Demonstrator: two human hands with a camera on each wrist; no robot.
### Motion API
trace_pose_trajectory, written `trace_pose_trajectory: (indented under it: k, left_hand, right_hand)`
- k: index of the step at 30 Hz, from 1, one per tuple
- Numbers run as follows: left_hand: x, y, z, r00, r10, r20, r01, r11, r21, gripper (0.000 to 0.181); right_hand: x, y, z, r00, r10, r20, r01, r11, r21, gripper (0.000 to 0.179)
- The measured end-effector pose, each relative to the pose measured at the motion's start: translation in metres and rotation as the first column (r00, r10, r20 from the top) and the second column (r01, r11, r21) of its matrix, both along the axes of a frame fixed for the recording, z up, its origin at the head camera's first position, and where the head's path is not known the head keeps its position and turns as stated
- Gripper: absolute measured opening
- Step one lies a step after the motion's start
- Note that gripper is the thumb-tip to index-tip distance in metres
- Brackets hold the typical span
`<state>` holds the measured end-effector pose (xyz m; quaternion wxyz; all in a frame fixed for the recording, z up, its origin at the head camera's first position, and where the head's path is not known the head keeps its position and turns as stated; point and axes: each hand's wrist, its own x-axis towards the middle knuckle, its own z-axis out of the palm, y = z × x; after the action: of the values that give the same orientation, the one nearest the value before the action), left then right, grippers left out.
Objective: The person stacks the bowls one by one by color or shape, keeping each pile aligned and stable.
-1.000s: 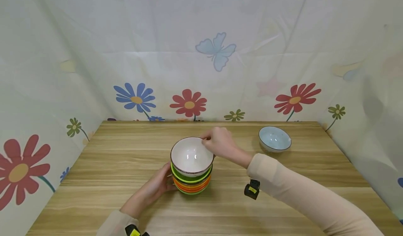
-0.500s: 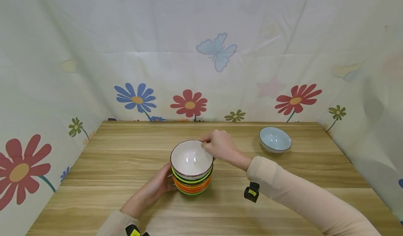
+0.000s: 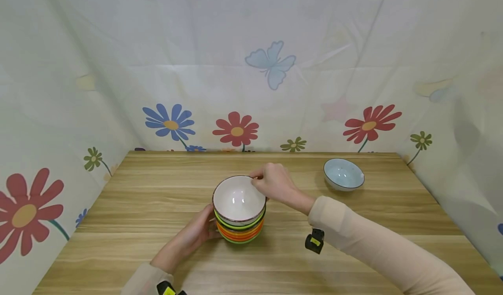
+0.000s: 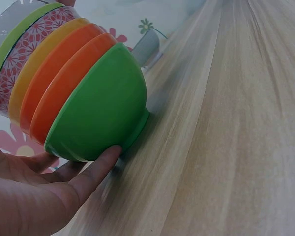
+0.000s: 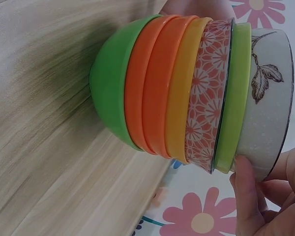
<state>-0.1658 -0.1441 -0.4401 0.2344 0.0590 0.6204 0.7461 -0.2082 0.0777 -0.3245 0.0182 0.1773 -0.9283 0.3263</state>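
A stack of bowls stands on the wooden table (image 3: pixel 157 212). On top is a white bowl (image 3: pixel 235 196) with a dark rim and a brown leaf print (image 5: pixel 266 78). Below it come a lime green bowl (image 5: pixel 234 98), a pink flower-patterned bowl (image 5: pixel 206 98), a yellow-orange bowl (image 5: pixel 183 93), two orange bowls (image 5: pixel 155 88) and a green bowl (image 4: pixel 105 101) at the bottom. My right hand (image 3: pixel 275 183) pinches the white bowl's rim at its far right side. Against the stack's left side rests my left hand (image 3: pixel 200 227), fairly straight fingers (image 4: pixel 96 172) touching the lower bowls.
A pale blue bowl (image 3: pixel 343 175) with a dark rim sits alone at the back right of the table. Behind the table hangs a white curtain (image 3: pixel 220 76) printed with flowers and butterflies, with more of it along both sides.
My right hand has lowered slightly with the white bowl, which now sits deeper in the lime green bowl. My left hand has stayed in place.
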Motion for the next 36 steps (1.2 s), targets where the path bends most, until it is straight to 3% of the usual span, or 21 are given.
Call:
trace_pose_trajectory:
  k: [20,30,36]
  left_hand:
    - [0.002,0.000,0.000,1.000,0.011,-0.005,-0.011,1.000,-0.008,0.067]
    - [0.001,-0.001,-0.001,1.000,-0.003,-0.009,0.003,1.000,-0.006,0.067]
    - [0.000,0.000,-0.001,1.000,-0.002,-0.011,0.002,1.000,-0.007,0.068]
  right_hand:
    - [0.001,0.001,0.000,0.999,-0.010,0.035,0.009,1.000,0.015,0.017]
    - [0.002,0.003,-0.003,1.000,0.029,0.011,-0.029,0.999,0.017,0.020]
    - [-0.001,0.011,-0.012,0.995,0.096,-0.033,-0.098,0.994,-0.045,0.022]
